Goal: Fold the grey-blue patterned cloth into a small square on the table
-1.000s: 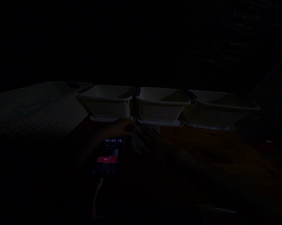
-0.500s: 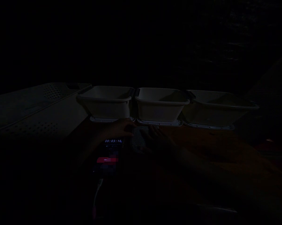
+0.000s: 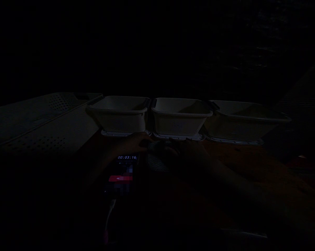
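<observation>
The view is very dark, so fingers show only faintly. A greyish textured cloth (image 3: 157, 163) lies on the brown table between my hands, its upper part bent or raised. At its upper left corner, my left hand (image 3: 137, 142) has its thumb and fingers closed on the edge. My right hand (image 3: 190, 150) is curled at the cloth's right side, its fingertips on the raised part. Just nearer than my left hand lies a phone (image 3: 120, 177) with a lit timer.
Three pale tubs (image 3: 182, 123) stand in a row behind the hands, each on a pale base. A perforated white basket (image 3: 42, 129) fills the left side. A cable (image 3: 109, 212) runs from the phone towards me. The table (image 3: 241, 160) extends right.
My right hand has shifted right from lying over the cloth and curled its fingers. The cloth's upper part has bunched or lifted. My left hand has stayed in place.
</observation>
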`<state>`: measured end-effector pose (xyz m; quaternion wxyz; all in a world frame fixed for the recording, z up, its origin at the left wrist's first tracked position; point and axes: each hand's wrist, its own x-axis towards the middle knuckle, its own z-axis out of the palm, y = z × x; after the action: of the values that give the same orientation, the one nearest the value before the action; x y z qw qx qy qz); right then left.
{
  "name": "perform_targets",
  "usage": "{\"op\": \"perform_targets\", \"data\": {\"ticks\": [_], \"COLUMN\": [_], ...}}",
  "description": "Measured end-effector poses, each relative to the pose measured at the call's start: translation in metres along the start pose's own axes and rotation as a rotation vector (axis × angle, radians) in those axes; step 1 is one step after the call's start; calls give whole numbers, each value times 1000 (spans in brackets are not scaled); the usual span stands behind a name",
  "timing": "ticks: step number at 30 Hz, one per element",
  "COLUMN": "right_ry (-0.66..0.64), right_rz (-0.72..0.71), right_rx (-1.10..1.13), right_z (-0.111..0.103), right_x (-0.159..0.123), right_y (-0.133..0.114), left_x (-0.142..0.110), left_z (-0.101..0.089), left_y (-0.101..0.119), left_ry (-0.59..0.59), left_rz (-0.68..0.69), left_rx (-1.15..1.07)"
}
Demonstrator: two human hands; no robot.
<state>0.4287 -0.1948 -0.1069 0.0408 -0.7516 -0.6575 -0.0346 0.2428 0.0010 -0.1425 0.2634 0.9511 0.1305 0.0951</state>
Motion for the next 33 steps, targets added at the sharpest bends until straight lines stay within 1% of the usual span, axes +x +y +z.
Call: {"op": "perform_targets", "data": {"ticks": [2,4,7,9,11,13,16,19,24,28,33], "right_ry": [65,120,143,127,72,2,-36,-23,-2,5,-48], "right_rz": [10,-22,-102,-226,-363,-399,-379,-352,-275,-246,-210], "right_rx": [49,93,158,186,190,182,177,158,141,121,134], "right_z": [-3,-2,7,18,30,42,53,58,64,63,55], "right_x": [3,4,5,6,10,13,17,18,16,13,9], "right_y": [2,-1,-11,-16,-20,-21,-19,-17,-17,-18,-19], "left_x": [0,1,2,2,2,1,1,1,-1,-1,-1], "left_z": [1,1,1,0,0,0,0,0,1,1,1], "left_y": [0,0,3,5,6,6,5,3,-2,-3,-2], "left_ry": [2,17,5,-9,-11,-4,-3,-11,-11,-3,-2], "left_rz": [-12,-17,11,15,7,-4,-4,9,-8,-10,-2], "left_rx": [10,21,13,20,36,49,69,62,26,23,32]}}
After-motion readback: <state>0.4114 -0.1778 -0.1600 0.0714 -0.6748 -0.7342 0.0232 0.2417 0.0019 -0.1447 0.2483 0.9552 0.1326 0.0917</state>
